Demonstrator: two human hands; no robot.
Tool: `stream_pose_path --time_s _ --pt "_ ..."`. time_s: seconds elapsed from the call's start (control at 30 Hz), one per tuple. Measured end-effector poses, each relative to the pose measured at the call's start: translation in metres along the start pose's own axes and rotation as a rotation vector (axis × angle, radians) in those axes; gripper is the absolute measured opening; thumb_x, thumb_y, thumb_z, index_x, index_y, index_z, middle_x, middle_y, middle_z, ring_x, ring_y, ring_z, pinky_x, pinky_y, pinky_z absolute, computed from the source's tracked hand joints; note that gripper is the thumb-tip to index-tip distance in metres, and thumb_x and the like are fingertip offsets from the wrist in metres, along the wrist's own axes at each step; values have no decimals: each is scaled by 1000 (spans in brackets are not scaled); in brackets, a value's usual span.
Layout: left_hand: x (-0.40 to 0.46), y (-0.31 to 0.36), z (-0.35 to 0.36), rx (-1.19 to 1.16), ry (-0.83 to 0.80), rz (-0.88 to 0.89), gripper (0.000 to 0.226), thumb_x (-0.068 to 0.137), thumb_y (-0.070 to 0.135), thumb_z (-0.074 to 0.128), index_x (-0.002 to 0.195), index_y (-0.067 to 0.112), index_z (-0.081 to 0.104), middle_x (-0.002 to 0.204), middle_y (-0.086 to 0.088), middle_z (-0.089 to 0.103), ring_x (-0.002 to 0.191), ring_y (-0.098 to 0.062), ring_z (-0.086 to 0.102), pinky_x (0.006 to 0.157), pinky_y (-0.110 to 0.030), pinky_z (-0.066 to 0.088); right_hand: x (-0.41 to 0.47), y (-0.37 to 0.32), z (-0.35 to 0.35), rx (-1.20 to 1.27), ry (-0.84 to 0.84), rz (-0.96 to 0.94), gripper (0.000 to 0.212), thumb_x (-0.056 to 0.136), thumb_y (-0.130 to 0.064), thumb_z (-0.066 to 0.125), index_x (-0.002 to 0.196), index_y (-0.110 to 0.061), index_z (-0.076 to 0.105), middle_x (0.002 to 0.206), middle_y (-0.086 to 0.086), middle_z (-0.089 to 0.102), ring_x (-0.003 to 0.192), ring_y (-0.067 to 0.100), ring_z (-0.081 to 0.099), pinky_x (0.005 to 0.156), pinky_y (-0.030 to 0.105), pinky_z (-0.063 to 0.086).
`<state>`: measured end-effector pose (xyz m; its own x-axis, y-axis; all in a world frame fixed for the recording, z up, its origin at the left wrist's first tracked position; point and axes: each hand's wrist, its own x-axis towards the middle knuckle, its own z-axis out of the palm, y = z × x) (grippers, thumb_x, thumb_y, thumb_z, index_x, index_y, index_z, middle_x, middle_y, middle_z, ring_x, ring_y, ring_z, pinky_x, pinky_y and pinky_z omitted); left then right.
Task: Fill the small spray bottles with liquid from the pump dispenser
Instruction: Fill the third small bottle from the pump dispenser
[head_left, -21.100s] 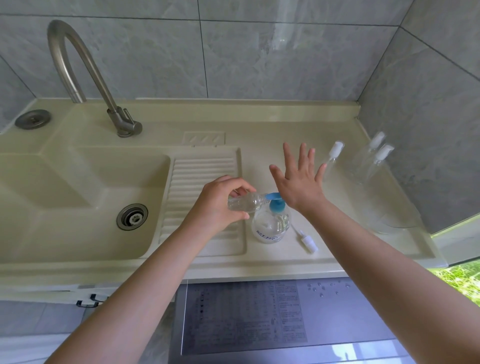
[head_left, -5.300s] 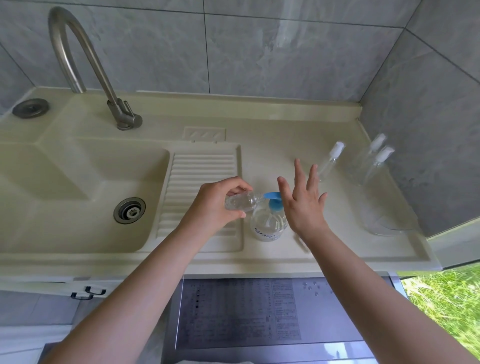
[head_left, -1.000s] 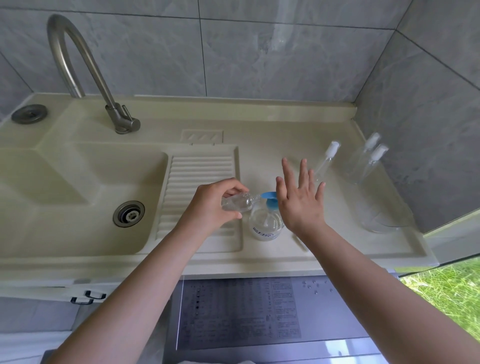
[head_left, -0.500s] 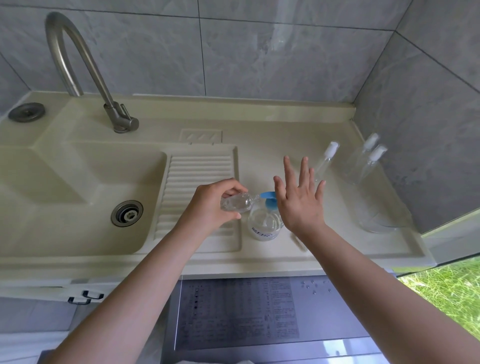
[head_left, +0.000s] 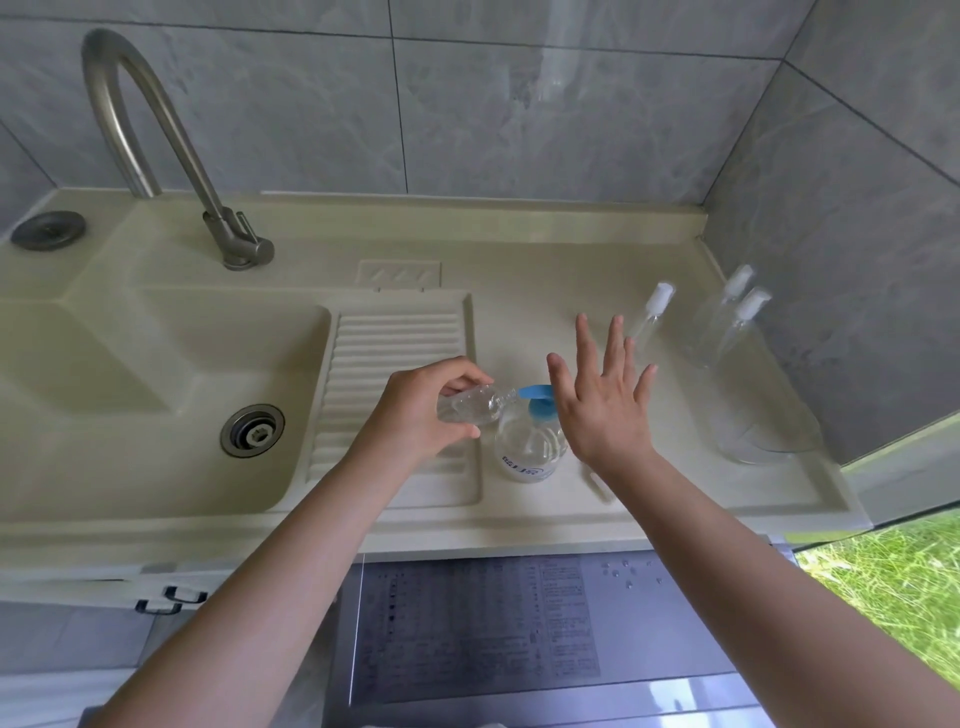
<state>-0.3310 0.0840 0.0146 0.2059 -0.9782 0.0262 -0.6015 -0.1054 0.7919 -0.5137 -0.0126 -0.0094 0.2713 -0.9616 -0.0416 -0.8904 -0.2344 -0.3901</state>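
Mid-fill, by the look of it. Left hand (head_left: 421, 415) curled round a small uncapped bottle (head_left: 467, 408), tipped on its side with the mouth right at the blue spout of the dispenser (head_left: 527, 441). Right hand (head_left: 605, 400) flat, fingers straight and spread, palm over the pump head; whether pressing or just lifted off, cannot tell. Dispenser standing on the counter (head_left: 649, 499) near the front edge, just right of the ribbed drainboard (head_left: 395, 353). Some clear liquid showing in the held bottle, level unclear. Loose spray cap (head_left: 598, 482) lying on the counter by the front edge, just right of the dispenser, so recapping left to do. Three capped bottles standing toward the back right corner: one (head_left: 652, 317) nearer the middle, two (head_left: 727, 322) close by the right wall. All look clear; filled or empty, cannot tell. Likely at least this one still to finish and cap.
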Motion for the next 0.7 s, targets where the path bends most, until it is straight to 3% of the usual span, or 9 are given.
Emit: stream_pose_path --time_s 0.1,0.27,0.47,0.7 --pt "0 0 -1 6 2 -3 52 60 5 89 103 27 71 95 14 72 95 0 64 80 2 36 1 -2 -4 59 -14 20 66 102 -55 21 160 -33 -3 166 11 -17 154 30 -10 120 58 -6" --pt "-1 -1 2 1 4 -8 52 59 5 89 101 28 71 94 15 72 94 0 65 79 2 37 2 -3 1 -63 -5 -27 58 106 -47 17 159 -36 -2 167 9 -15 154 31 -8 122 55 -4" --pt "-2 -1 -1 -3 12 -1 52 59 4 90 103 25 72 95 13 72 94 -2 65 80 1 38 2 -2 -7 19 0 -9 66 102 -57 23 159 -35 -3 166 8 -17 154 29 -11 120 56 -8" --pt "-1 0 0 -12 15 -4 52 58 3 89 102 25 72 93 15 72 92 -2 65 78 0 39 1 -3 2 -79 -10 -25 59 105 -47 16 159 -35 -6 166 10 -17 154 31 -9 122 56 -4"
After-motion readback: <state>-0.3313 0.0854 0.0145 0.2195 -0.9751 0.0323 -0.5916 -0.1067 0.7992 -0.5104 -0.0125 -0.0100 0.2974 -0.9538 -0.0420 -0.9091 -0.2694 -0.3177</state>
